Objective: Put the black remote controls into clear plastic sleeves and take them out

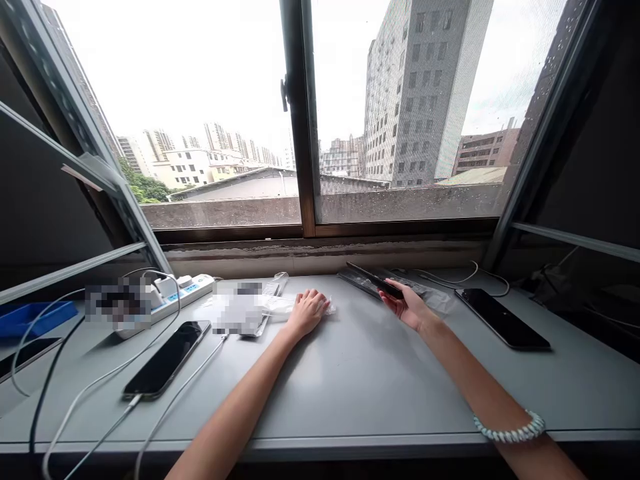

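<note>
Right hand (406, 305): fingers pinching thin black device (371, 277), raised, not set down. Left hand (307, 312): on plastic bag (280, 307), grip indeterminable.

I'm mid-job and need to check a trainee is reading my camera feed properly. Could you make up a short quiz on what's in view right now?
1. Which hand is holding the thin dark slab?

2. What is plugged into the near end of the phone lying in front of the power strip?
A) a black cable
B) a pale cable
C) nothing

3. True or false: the coiled band is worn on the left arm.

Key:
1. The right hand.
2. B.
3. False; it is on the right arm.
</note>
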Demonstrator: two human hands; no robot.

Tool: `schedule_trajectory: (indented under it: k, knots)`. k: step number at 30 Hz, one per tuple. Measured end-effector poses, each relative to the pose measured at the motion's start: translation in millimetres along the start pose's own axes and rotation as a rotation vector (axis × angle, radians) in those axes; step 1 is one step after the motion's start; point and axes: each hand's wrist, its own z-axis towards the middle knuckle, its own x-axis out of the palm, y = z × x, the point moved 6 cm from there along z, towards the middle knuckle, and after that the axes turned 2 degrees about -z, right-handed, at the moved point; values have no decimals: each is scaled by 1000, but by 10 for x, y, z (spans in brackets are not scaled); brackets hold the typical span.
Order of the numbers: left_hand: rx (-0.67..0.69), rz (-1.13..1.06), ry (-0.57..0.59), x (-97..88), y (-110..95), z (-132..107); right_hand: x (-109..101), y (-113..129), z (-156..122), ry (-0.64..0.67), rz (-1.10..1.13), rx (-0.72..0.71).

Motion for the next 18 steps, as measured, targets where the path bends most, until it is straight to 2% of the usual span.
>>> schedule_trajectory:
  k: [4,11,18]
  knots:
    - [10,-9,-32,-44,-6,10,21,6,-9,35,-51,-22]
    - [-2,-29,-111,-99,-3,8,-27,4,34,6,-152,-67]
    - [-49,-75,-91,-89,10,1,-8,-23,47,47,-162,-73]
